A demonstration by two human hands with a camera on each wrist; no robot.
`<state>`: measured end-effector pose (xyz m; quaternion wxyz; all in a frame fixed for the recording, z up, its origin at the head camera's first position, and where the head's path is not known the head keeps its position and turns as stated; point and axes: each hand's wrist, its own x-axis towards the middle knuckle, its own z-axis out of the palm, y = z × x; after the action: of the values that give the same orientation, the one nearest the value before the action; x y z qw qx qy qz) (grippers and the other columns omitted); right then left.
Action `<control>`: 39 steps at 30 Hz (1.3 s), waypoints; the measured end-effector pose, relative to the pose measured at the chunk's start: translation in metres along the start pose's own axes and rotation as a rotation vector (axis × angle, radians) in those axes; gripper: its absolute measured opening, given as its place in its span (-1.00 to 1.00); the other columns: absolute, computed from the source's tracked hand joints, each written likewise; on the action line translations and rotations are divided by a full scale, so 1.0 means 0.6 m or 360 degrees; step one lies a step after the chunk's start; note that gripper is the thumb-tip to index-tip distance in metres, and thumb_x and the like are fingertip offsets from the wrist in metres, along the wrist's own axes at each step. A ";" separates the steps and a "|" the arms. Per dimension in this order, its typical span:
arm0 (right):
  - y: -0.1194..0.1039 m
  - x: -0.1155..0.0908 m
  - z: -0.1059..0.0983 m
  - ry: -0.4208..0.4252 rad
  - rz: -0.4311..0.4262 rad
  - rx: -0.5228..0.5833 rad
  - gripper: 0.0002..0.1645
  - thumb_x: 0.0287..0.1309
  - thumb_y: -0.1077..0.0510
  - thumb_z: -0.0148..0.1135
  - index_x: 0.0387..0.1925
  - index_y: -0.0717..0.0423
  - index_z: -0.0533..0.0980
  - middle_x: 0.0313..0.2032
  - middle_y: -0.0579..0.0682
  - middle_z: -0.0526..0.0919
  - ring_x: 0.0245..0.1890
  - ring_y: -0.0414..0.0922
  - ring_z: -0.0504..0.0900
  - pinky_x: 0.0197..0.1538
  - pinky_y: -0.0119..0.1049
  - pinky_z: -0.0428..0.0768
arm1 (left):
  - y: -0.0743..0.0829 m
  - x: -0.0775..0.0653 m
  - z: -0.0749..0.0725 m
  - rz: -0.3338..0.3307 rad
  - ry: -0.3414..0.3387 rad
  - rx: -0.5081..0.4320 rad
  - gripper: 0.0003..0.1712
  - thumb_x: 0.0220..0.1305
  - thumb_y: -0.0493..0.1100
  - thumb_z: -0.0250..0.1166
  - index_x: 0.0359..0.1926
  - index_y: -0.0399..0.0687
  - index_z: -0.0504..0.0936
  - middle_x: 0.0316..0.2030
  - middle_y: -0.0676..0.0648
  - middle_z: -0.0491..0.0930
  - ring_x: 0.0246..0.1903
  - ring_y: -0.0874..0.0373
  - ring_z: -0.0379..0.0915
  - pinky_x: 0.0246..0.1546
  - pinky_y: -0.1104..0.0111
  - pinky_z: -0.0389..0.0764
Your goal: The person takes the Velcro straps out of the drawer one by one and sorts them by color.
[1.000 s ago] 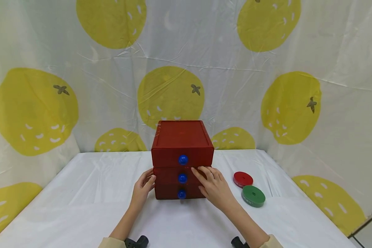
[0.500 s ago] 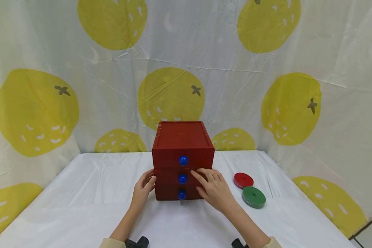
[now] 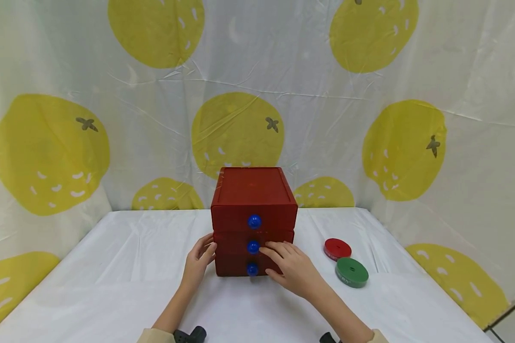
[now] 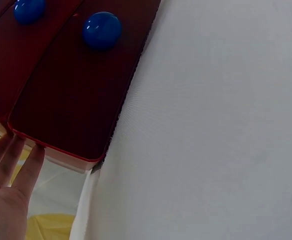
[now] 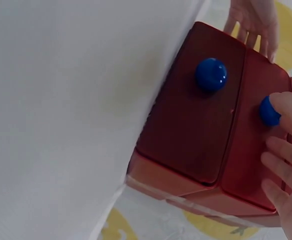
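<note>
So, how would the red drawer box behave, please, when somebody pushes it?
The red drawer box looks stiff, with flat faces and straight edges. It may slide when pushed, since the white cloth beneath it looks fairly smooth. Tipping seems unlikely with a low push, because its base looks broad.

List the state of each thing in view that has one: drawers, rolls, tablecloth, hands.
Top drawer: appears closed
Middle drawer: appears closed
Bottom drawer: appears closed
Red roll: wound up, lying flat
Green roll: wound up, lying flat
White tablecloth: spread out, lightly creased
Left hand: fingers extended, touching the drawer unit
Right hand: fingers apart, at the middle knob; contact unclear
</note>
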<state>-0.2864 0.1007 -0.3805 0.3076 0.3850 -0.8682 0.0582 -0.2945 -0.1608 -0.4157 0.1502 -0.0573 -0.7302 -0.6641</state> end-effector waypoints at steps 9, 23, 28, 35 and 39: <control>-0.001 -0.004 0.003 -0.0169 -0.0105 -0.0021 -0.39 -0.04 -0.09 0.31 0.10 -0.14 0.42 0.05 -0.12 0.53 0.08 -0.16 0.47 0.18 -0.15 0.44 | -0.004 0.002 0.000 0.0005 0.0009 0.0010 -0.53 0.30 -0.02 0.07 0.19 -0.04 0.35 0.13 -0.15 0.41 -0.09 0.50 0.41 0.00 0.27 0.54; -0.019 0.004 0.019 -0.0265 -0.0424 -0.0227 -0.37 -0.03 -0.12 0.29 0.13 -0.17 0.39 0.11 -0.13 0.50 0.10 -0.17 0.46 0.17 -0.24 0.44 | -0.004 0.005 0.000 -0.0002 0.0012 -0.0030 -0.53 0.29 -0.04 0.10 0.18 -0.08 0.36 0.13 -0.15 0.42 -0.10 0.52 0.42 -0.03 0.31 0.56; -0.024 0.013 0.023 -0.0260 -0.0557 -0.0310 -0.40 -0.03 -0.11 0.28 0.12 -0.20 0.41 0.12 -0.14 0.50 0.12 -0.19 0.45 0.19 -0.28 0.42 | -0.005 0.003 0.000 -0.0006 0.0009 -0.0032 -0.52 0.29 -0.03 0.10 0.19 -0.07 0.36 0.13 -0.15 0.41 -0.10 0.52 0.42 -0.04 0.33 0.56; -0.027 0.032 0.032 -0.0221 -0.0679 -0.0463 -0.47 -0.01 -0.10 0.27 0.08 -0.29 0.43 0.09 -0.23 0.51 0.09 -0.26 0.46 0.16 -0.37 0.44 | -0.007 0.004 -0.001 0.0009 0.0013 -0.0028 -0.54 0.29 -0.04 0.10 0.18 -0.04 0.37 0.13 -0.14 0.42 -0.10 0.51 0.42 -0.04 0.34 0.56; -0.026 0.036 0.039 -0.0266 -0.0726 -0.0482 -0.48 0.01 -0.05 0.27 0.08 -0.29 0.42 0.09 -0.25 0.51 0.11 -0.28 0.45 0.14 -0.40 0.45 | -0.009 0.005 0.000 0.0014 0.0016 -0.0037 -0.54 0.28 -0.05 0.11 0.17 -0.06 0.38 0.12 -0.15 0.43 -0.10 0.50 0.43 -0.05 0.34 0.57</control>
<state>-0.2977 0.0682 -0.3888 0.2941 0.5235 -0.7804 -0.1748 -0.2988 -0.1616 -0.4202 0.1560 -0.0589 -0.7213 -0.6722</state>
